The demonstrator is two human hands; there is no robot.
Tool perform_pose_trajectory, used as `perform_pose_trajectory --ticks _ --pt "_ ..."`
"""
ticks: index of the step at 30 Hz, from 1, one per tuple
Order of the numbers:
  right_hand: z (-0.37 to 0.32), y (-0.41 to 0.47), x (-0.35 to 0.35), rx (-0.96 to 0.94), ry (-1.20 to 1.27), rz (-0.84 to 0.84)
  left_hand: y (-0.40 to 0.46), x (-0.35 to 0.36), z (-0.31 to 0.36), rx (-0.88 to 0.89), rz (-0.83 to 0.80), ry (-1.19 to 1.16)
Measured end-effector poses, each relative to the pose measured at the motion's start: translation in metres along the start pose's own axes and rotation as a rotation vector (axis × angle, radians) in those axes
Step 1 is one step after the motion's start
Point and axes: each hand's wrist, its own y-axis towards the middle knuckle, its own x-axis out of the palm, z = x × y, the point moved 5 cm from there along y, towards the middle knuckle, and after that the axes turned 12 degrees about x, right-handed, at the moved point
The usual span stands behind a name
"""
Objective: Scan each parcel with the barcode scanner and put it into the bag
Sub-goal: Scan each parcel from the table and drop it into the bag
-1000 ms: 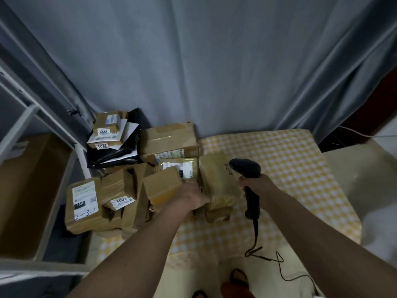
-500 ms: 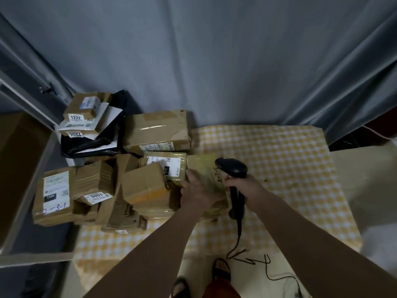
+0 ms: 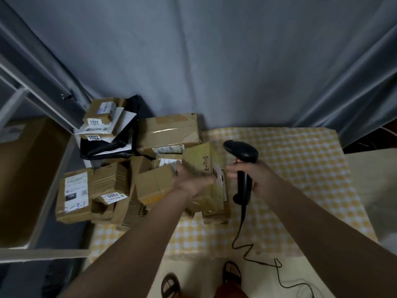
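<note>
The left hand (image 3: 191,179) is gripping a brown taped parcel (image 3: 204,168) from its near-left side, fingers wrapped round the edge, tilting it up off the heap so that its white label (image 3: 220,179) is facing toward three o'clock. The right hand (image 3: 255,177) is curling round the handle of the black barcode scanner (image 3: 241,154), whose head is sitting just beside the parcel at its two o'clock corner and is aiming away toward twelve o'clock rather than at the label.

To do this scan well, the scanner head probably wants turning toward nine o'clock and backing off a little, so the window is facing the label squarely; the left hand should be holding the parcel steady with its fingers off the barcode. The cable (image 3: 242,233) is trailing toward six o'clock over the checked tablecloth (image 3: 300,168) and needs slack.

The rest of the parcels (image 3: 150,183) are lying stacked at nine to eleven o'clock of the grip. The label's print is blurring and is partly cut off by the parcel's edge, so the barcode itself is impossible to make out. The trigger finger is hiding behind the handle. No bag is plainly showing; a pale surface at four o'clock is running out of view, and what it is cannot be told.
</note>
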Motion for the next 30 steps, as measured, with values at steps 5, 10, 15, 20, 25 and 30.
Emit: perform_pose_trajectory --ticks 5,10,15,20,25,30 --pt "-0.012 -0.011 0.031 0.001 0.166 0.001 -0.021 -0.070 0.008 -0.009 -0.100 -0.544" --pt "-0.010 -0.022 0.092 -0.006 0.129 -0.217 -0.030 -0.121 0.001 0.047 -0.176 -0.807" --pt "-0.022 -0.053 0.150 -0.145 -0.037 -0.203 -0.038 -0.153 -0.011 0.098 -0.296 -0.725" --pt "-0.022 -0.067 0.190 -0.279 -0.280 -0.062 -0.041 -0.173 -0.020 0.096 -0.434 -0.619" --pt "-0.025 -0.083 0.229 -0.382 -0.419 -0.049 -0.040 -0.202 -0.025 0.146 -0.320 -0.573" --pt "-0.030 -0.107 0.264 -0.517 -0.512 -0.047 -0.018 -0.249 -0.037 0.187 -0.104 -0.624"
